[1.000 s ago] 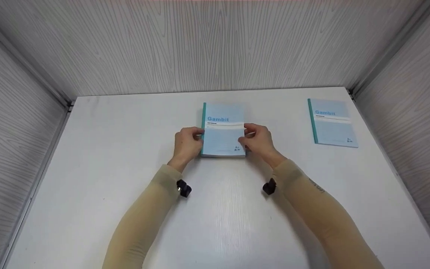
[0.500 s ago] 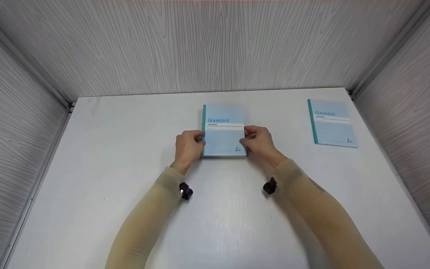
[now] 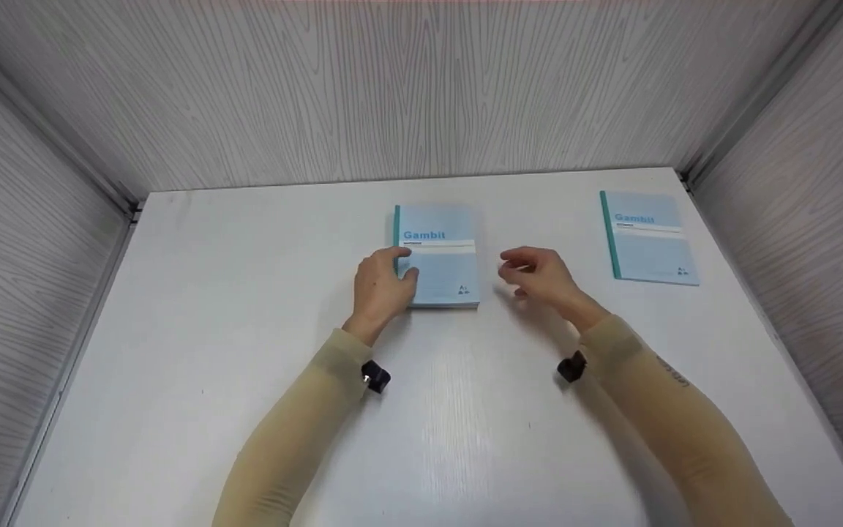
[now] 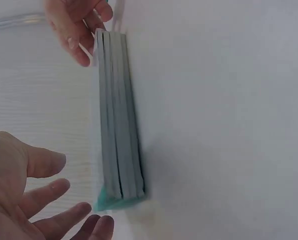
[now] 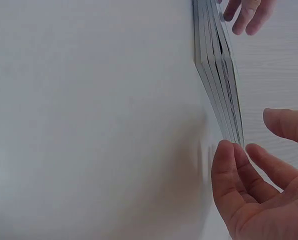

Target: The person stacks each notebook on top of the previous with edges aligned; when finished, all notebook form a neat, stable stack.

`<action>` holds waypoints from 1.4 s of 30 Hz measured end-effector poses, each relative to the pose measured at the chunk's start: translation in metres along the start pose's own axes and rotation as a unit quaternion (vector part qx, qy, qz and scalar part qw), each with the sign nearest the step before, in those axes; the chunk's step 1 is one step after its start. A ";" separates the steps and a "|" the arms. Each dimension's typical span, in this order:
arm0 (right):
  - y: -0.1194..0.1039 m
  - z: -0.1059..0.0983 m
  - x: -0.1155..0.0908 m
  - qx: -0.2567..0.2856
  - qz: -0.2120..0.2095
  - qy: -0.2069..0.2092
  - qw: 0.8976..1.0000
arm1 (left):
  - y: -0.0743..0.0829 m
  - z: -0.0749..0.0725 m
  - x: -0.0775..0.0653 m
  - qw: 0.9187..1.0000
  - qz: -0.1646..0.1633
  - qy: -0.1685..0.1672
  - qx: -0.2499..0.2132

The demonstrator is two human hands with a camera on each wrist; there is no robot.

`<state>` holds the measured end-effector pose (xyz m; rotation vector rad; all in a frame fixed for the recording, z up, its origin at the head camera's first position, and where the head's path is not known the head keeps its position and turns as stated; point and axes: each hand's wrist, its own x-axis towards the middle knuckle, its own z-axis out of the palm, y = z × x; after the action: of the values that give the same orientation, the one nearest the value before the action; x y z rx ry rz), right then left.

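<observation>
A stack of several light-blue notebooks (image 3: 440,271) with teal spines lies at the middle of the white table; the left wrist view shows the page edges of the stack (image 4: 120,115). My left hand (image 3: 385,282) is at the spine side, its thumb and forefinger reaching over the cover with a gap between them. In the left wrist view its fingers (image 4: 54,220) are spread beside the teal spine, not gripping it. My right hand (image 3: 542,278) is off to the right of the stack, apart from it, fingers loosely bent and holding nothing.
A single matching notebook (image 3: 648,241) lies near the table's right back corner. Wood-grain panels (image 3: 407,95) wall the table at the back and both sides. Small black wrist cameras sit on both sleeves.
My right hand has let go of the stack's right edge and moved right. My left hand has shifted slightly right over the cover, its thumb and forefinger spreading. The stack has barely moved.
</observation>
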<state>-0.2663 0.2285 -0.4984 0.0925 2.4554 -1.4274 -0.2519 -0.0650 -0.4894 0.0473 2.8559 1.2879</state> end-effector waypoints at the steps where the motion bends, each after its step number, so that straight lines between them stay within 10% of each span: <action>1: 0.003 -0.009 -0.003 -0.006 0.001 0.002 1.000 | 0.006 0.002 -0.001 1.000 0.006 -0.006 -0.004; 14: 0.069 -0.138 -0.038 -0.122 0.033 0.078 0.989 | 0.100 0.090 0.003 0.984 0.070 -0.159 -0.037; 21: 0.095 -0.171 -0.045 -0.197 0.063 0.151 0.967 | 0.120 0.158 0.015 0.986 0.035 -0.160 -0.033; 29: 0.108 -0.173 -0.037 -0.232 0.095 0.177 0.952 | 0.139 0.165 0.000 0.986 -0.015 -0.166 -0.028; 42: 0.100 -0.164 -0.054 -0.229 0.085 0.121 0.962 | 0.139 0.171 0.001 0.983 -0.009 -0.175 -0.051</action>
<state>-0.2315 0.4245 -0.4914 0.3848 2.8278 -0.7897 -0.2461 0.1546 -0.4985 0.2237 2.4873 1.2733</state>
